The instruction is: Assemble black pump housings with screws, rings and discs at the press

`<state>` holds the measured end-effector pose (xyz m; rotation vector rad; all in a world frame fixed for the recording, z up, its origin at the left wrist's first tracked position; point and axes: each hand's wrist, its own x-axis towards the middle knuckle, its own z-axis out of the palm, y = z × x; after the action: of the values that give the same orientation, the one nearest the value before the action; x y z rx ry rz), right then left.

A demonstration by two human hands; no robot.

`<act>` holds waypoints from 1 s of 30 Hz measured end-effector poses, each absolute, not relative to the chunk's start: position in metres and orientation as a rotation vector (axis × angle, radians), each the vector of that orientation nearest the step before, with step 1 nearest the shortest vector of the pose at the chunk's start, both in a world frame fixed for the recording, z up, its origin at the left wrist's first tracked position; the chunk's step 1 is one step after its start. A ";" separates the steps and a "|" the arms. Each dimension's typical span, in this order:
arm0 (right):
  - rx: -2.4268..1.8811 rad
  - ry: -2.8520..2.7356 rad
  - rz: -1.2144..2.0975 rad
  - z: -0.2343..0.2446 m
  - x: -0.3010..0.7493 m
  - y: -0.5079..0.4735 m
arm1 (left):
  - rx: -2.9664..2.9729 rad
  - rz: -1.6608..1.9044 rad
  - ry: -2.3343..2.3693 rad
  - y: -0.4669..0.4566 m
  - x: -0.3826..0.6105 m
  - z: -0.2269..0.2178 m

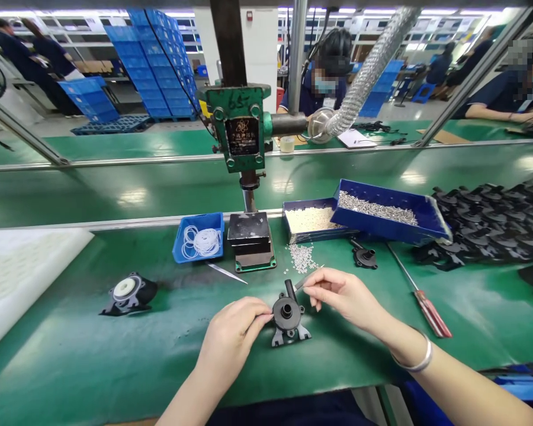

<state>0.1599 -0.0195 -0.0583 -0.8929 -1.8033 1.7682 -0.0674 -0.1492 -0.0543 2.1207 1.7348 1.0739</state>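
A black plastic pump housing (286, 313) with a round hub and a pipe stub pointing up stands on the green bench in front of me. My left hand (235, 328) pinches its left edge between thumb and fingers. On its other side, my right hand (344, 296) is closed on thin metal tweezers (300, 284), whose one end lies by the pipe stub. Just beyond is a scatter of small pale rings (302, 258). A pointed silver strip (228, 274) lies to the left of them.
Behind the work stand a press (250, 236), a blue tray of white rings (199, 238), a bin of pale pieces (310, 220) and a bin of metal pins (391, 210). A screwdriver (430, 312) and stacked black housings (493, 219) are right; another housing (131, 293) is left.
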 end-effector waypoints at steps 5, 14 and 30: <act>-0.822 -2.071 1.551 -0.056 0.164 -0.020 | 2.288 1.013 1.792 -0.151 -0.066 -0.056; -0.524 -2.523 1.069 -0.038 0.170 -0.029 | 2.351 1.001 1.745 -0.159 -0.062 -0.066; -0.506 -2.719 0.964 -0.020 0.162 -0.037 | 2.168 0.971 1.719 -0.163 -0.065 -0.079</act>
<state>0.1620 -0.0368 -0.0202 -0.5058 -2.7187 0.9640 -0.0647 -0.1631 -0.0788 2.1682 1.7186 0.9708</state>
